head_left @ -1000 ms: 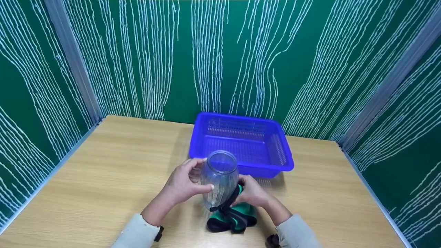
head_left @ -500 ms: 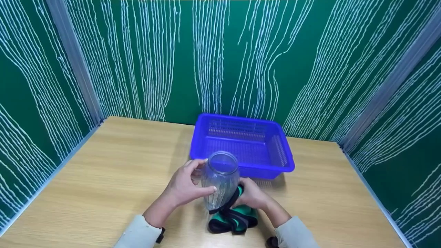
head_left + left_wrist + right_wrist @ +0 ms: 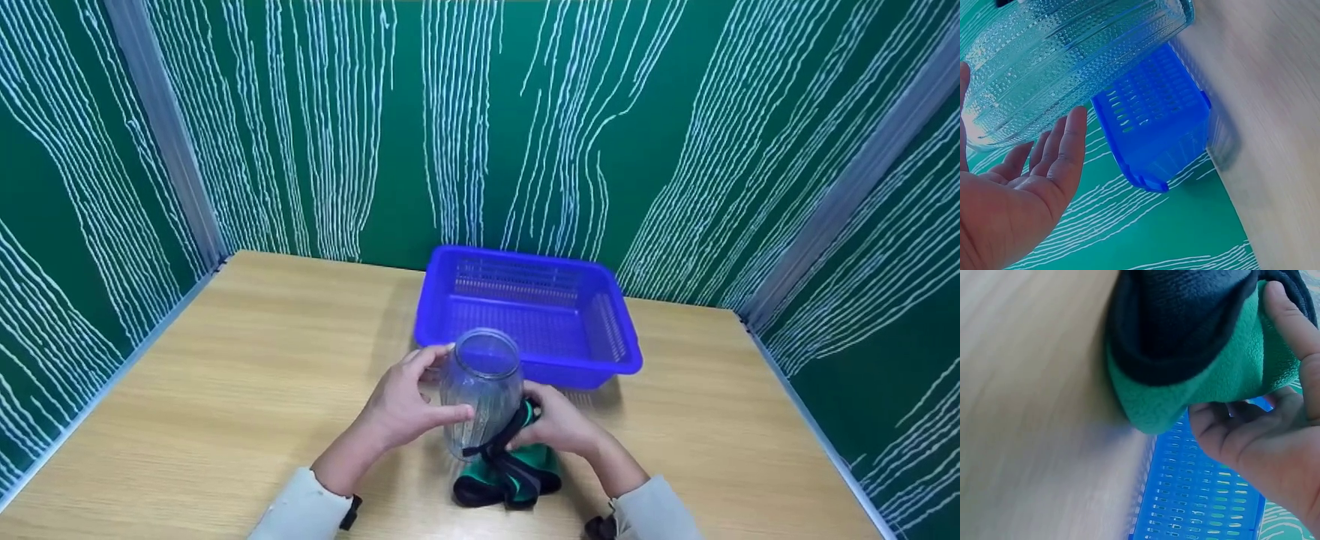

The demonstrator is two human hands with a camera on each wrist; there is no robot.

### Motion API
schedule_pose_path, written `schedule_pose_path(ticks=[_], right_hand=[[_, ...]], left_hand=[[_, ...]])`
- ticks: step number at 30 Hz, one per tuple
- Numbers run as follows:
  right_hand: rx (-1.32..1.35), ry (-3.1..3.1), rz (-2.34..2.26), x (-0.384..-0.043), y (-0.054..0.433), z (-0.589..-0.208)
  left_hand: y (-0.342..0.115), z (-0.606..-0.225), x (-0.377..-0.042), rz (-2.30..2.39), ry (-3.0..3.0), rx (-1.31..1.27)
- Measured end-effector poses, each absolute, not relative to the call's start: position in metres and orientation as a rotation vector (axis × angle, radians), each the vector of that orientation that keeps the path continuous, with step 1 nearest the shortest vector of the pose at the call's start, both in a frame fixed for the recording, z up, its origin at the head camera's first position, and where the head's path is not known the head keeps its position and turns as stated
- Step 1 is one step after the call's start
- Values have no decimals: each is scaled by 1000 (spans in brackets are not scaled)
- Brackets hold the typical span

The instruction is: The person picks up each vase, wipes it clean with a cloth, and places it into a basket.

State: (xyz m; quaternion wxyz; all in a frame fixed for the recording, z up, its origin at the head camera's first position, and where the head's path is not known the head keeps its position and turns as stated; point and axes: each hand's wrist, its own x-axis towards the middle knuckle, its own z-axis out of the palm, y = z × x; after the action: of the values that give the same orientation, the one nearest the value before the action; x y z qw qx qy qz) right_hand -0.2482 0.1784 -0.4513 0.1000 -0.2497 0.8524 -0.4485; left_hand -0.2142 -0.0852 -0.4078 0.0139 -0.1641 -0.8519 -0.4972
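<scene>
A clear ribbed glass jar [image 3: 491,397] with an open mouth stands nearly upright between the two hands. My left hand [image 3: 401,405] holds its left side, thumb in front and fingers behind. In the left wrist view, the fingers of the left hand [image 3: 1033,185] lie along the bumpy glass jar [image 3: 1072,62]. My right hand [image 3: 559,427] pinches a green cloth with black edging [image 3: 510,480] at the jar's lower right side. The rest of the cloth hangs in folds to the table. Close up, the green cloth [image 3: 1213,377] sits between thumb and fingers of the right hand [image 3: 1269,455].
A blue plastic basket [image 3: 525,257] with slotted walls stands just behind the jar, nothing visible inside. The wooden table [image 3: 300,322] spreads to both sides. Green walls [image 3: 390,135] with white wavy lines enclose its back and sides.
My right hand has shifted slightly, and the cloth's upper edge against the jar has moved a little with it. The left hand and jar stay nearly where they were.
</scene>
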Motion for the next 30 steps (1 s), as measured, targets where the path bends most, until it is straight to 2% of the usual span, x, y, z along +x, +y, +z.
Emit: schedule_pose_path(ticks=[11, 30], right_hand=[[-777, 2385, -1549, -246, 184, -437], [-843, 2361, -1642, -248, 184, -409]], left_hand=[[-86, -408, -215, -1638, -2635, -565], [-86, -405, -215, -1660, -2612, -605]])
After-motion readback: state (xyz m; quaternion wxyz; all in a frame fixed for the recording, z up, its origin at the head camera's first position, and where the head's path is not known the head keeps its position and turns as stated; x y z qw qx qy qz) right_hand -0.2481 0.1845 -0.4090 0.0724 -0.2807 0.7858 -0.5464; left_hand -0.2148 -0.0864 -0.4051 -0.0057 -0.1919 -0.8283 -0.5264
